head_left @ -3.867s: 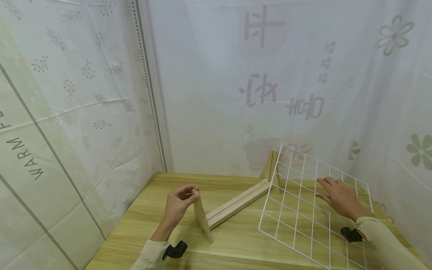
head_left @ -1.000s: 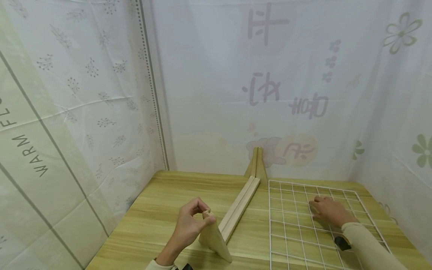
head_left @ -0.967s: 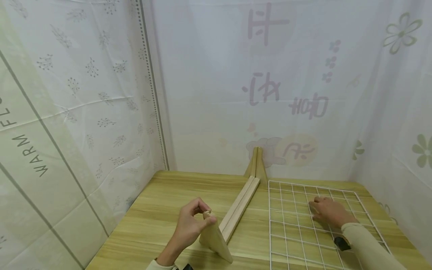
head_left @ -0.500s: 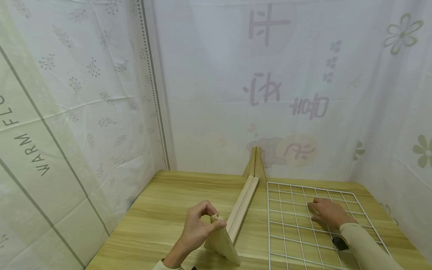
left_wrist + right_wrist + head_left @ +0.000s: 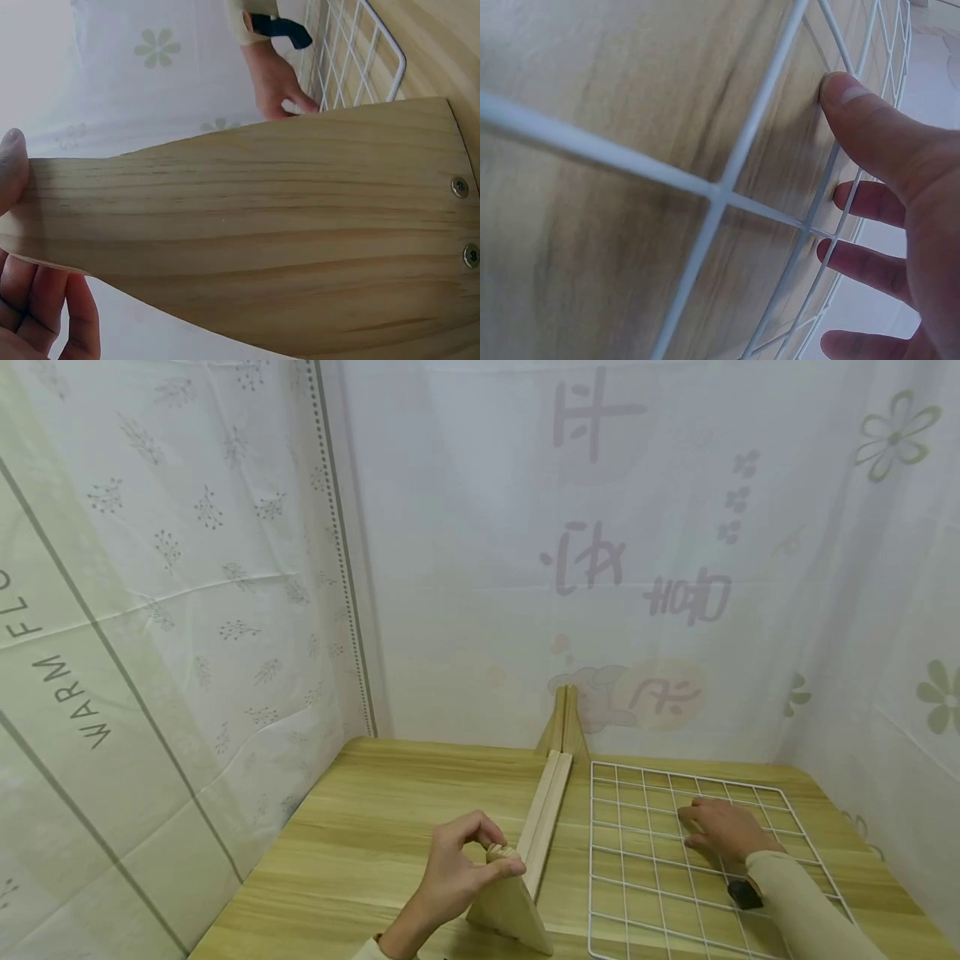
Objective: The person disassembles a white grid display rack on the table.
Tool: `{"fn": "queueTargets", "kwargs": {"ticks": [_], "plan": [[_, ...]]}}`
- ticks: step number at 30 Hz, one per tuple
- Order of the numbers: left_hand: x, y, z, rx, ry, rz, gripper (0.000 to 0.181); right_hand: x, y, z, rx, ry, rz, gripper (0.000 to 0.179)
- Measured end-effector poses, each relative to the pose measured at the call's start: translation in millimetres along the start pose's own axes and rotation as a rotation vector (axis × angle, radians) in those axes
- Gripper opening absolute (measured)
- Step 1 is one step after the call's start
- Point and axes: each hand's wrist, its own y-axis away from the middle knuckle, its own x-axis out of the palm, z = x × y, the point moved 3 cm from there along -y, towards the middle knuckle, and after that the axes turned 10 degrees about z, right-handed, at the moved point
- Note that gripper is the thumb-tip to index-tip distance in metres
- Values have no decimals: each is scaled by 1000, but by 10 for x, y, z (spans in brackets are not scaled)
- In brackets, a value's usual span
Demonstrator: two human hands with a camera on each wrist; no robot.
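Note:
My left hand (image 5: 461, 872) pinches the narrow top of the near end panel (image 5: 513, 917) of a wooden stand, thumb on one side and fingers on the other. Two screw heads (image 5: 465, 221) show near that panel's wide end in the left wrist view. A pair of parallel wooden rails (image 5: 546, 814) runs from it to the split far upright (image 5: 566, 727). White wire grid panel (image 5: 637, 860) lies flat on the right of the stand. Over it rests my right hand (image 5: 723, 828), fingers spread, with fingertips (image 5: 844, 86) at the wires and the tabletop.
The wood-grain table (image 5: 352, 827) carries both pieces. Printed cloth (image 5: 450, 568) hangs behind the table and along both sides. The far upright stands close to the back cloth, and a narrow strip of tabletop separates rails and grid.
The grid went from tilted up to flat on the table. My left hand has swung the stand's near end rightward, turning its rails more front to back. The right hand stays over the grid.

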Motion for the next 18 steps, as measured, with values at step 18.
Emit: {"fn": "queueTargets", "kwargs": {"ticks": [18], "plan": [[91,-68,-66,-6,38,42,32,-35,-31,1,36,-63,44,46]]}}
